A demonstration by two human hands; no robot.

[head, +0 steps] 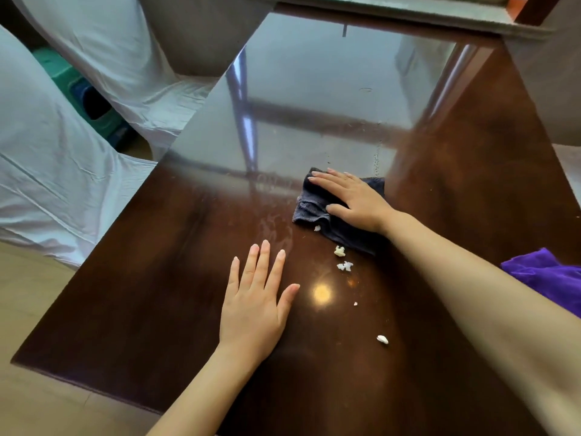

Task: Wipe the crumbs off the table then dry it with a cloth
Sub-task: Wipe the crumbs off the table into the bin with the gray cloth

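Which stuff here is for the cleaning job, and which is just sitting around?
For the job:
dark blue cloth under the right hand
white crumbs
table
purple cloth, probably for drying

Just lying about:
white covered chairs
green stool

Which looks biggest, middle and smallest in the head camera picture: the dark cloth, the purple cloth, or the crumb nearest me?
1. Dark cloth, though the right hand covers part of it.
2. Purple cloth; the picture's edge cuts it off, so this ranking is unsure.
3. Nearest crumb, clearly the smallest.
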